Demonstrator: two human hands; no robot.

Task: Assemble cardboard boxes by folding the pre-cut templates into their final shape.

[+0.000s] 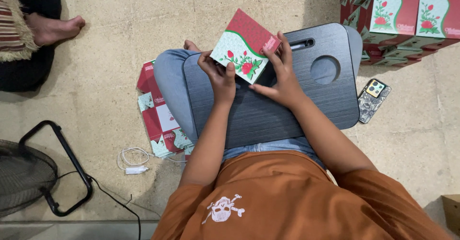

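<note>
The box sits tilted above the lap table, held between both hands; the left hand closes its grip on the lower left edge, thumb on the printed face, while the right hand pinches the right side, fingers spread along the edge. It looks like thin printed card, red and pale green with roses; light, I'd judge, stiff only along its folds, easy to dent, so edges and corners are the places to hold it; whether anything is inside I cannot tell. Left of the knee lies a heap of flat blanks; a phone rests on the floor; farther off, made boxes are stacked.
</note>
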